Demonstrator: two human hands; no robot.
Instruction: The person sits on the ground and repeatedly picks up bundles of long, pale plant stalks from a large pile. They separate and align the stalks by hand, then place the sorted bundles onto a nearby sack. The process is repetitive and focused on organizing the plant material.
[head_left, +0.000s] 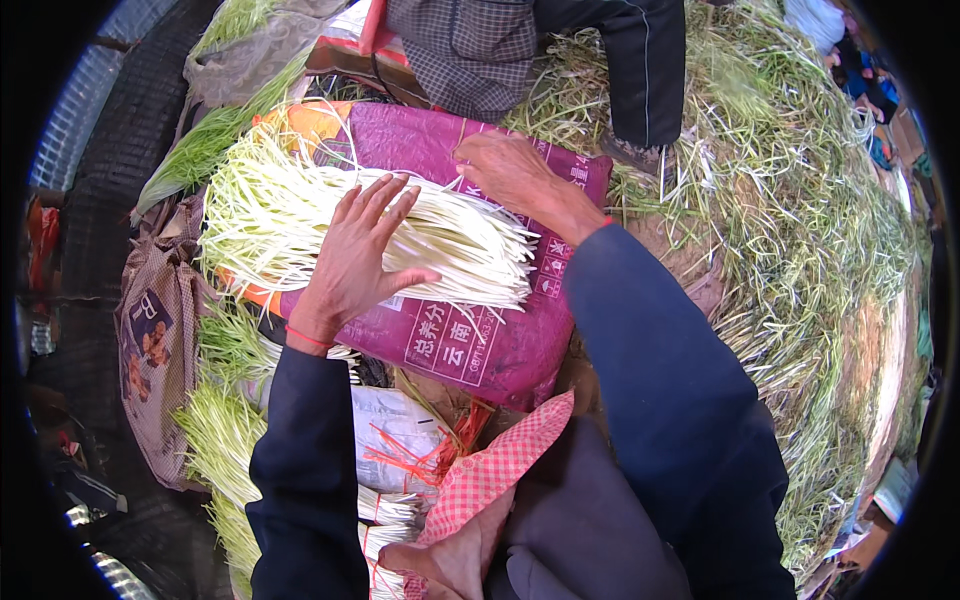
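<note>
A loose heap of pale garlic chives or similar long stems (465, 247) lies across a stuffed purple printed sack (517, 360). My left hand (364, 255) rests flat on the stems with its fingers spread. Over the sack's far side, my right hand (517, 176) is bent, its fingertips near a thin stem; whether they pinch it is hard to tell. Red ties (442, 450) lie on a whitish plastic sheet (390, 427) below the sack. Bundles of white stems bound with red ties (390, 540) are stacked near my left forearm.
Another person in dark trousers (645, 75) is beyond the sack. Discarded green leaves and stems (810, 300) cover the ground at right. Green bunches (217, 435) and a brown checked sack (161, 360) lie at left. A pink checked cloth (502, 465) is near my lap.
</note>
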